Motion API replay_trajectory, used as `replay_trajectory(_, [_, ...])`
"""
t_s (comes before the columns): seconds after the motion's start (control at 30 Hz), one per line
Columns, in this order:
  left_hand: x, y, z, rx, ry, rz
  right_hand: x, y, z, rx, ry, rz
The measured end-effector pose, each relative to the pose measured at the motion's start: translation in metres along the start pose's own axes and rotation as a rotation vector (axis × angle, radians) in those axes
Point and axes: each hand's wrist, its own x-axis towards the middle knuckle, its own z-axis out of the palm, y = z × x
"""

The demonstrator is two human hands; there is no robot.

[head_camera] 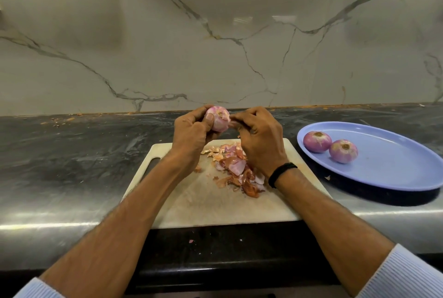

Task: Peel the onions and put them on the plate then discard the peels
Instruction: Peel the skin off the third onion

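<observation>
My left hand (190,133) grips a pink onion (219,119) above the far edge of the white cutting board (191,202). My right hand (260,140) pinches a strip of skin at the onion's right side. A pile of onion peels (236,169) lies on the board under my right hand. Two peeled onions, one (317,141) beside the other (343,151), sit on the left part of the blue plate (388,168) at the right.
The board lies on a dark marbled counter (72,154) with a steel front edge. A marble wall (215,34) rises behind it. Small peel scraps lie on the dark ledge (215,245) below the board and one beside the plate.
</observation>
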Motion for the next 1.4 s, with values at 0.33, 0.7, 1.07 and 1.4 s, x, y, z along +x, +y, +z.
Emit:
replay_trajectory(0.33, [-0.002, 0.000, 0.002, 0.009, -0.061, -0.026, 0.000, 0.000, 0.000, 0.012, 0.055, -0.070])
replay_trajectory(0.7, [-0.004, 0.000, 0.008, 0.043, -0.104, -0.024, -0.003, -0.002, 0.004, -0.019, 0.024, 0.085])
replay_trajectory(1.07, [-0.003, 0.001, 0.005, -0.022, -0.099, -0.042, 0.001, -0.002, -0.002, 0.088, 0.060, 0.207])
replay_trajectory(1.4, [-0.002, -0.001, 0.000, 0.093, -0.095, 0.051, 0.000, 0.000, 0.000, 0.055, 0.023, 0.121])
